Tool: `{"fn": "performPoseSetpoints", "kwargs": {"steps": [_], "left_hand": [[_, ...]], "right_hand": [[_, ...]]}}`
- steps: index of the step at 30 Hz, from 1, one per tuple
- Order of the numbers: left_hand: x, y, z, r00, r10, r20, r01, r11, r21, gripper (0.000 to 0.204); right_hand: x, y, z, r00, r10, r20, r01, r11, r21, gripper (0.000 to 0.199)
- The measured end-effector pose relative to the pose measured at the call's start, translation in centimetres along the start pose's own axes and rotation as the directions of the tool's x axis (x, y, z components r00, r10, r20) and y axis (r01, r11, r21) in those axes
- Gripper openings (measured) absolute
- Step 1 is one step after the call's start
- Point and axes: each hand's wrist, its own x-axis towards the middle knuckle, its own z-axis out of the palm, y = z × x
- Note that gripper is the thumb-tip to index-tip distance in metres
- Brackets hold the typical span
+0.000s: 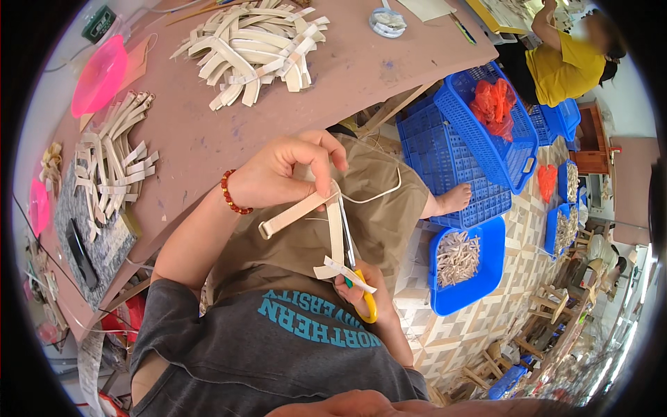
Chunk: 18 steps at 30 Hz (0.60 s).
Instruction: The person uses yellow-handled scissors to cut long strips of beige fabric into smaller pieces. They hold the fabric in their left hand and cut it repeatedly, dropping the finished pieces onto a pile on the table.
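My left hand (pixel 295 167) pinches the bend of a cream strap (pixel 292 217) above my lap. One arm of the strap slants down to the left; another narrow length hangs toward my right hand, with a pale cross-piece at its lower end. My right hand (pixel 352 290) grips yellow-handled scissors (pixel 368 299) by the loops. Their metal blades point up alongside the hanging length, close to my left fingertips. Whether the blades are open or closed on the strap is unclear. A thin curled strip (pixel 381 197) trails right from near the left fingers.
Similar straps form a large pile (pixel 253 52) and a smaller pile (pixel 114 163) on the brown table (pixel 333 83). A pink bowl (pixel 101 76) stands at the left. Blue crates (pixel 451 160) and a blue tub (pixel 486 267) of small pale pieces are right. A person in yellow (pixel 570 73) sits beyond.
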Motion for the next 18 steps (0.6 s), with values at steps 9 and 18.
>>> {"fn": "performPoseSetpoints", "kwargs": {"steps": [9, 18], "left_hand": [[-0.1, 0.7, -0.3, 0.998, -0.018, 0.062, 0.019, 1.0, -0.012, 0.018], [2.2, 0.3, 0.7, 0.975, -0.154, 0.163, 0.158, 0.987, -0.01, 0.015]], "right_hand": [[0.4, -1.4, 0.1, 0.992, 0.129, -0.01, -0.128, 0.967, -0.22, 0.056], [-0.8, 0.6, -0.3, 0.991, 0.112, -0.073, -0.112, 0.994, 0.016, 0.045]]}}
